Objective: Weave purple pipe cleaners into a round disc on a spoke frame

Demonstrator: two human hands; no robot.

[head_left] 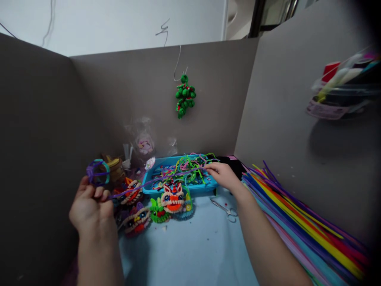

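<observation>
My left hand [92, 204], raised at the left, grips a small rounded frame of bent purple and teal pipe cleaners [98, 173]. From that hand a long purple pipe cleaner [160, 179] stretches across to the right. Its far end is pinched between the fingertips of my right hand [218, 172], which is over the right side of the blue tray [149, 190]. Below the strand sit several finished fuzzy lion-head figures, among them a cream and orange one [173, 200], a green one [158, 211] and a purple and orange one [137, 220].
Scissors [224, 209] lie on the light blue tabletop [190, 250]. Tangled pipe-cleaner scraps [190, 167] fill the tray. A bundle of coloured pipe cleaners [303, 222] lies at the right. Grey panels surround the table; a green ornament [185, 96] and a clear holder [339, 99] hang there.
</observation>
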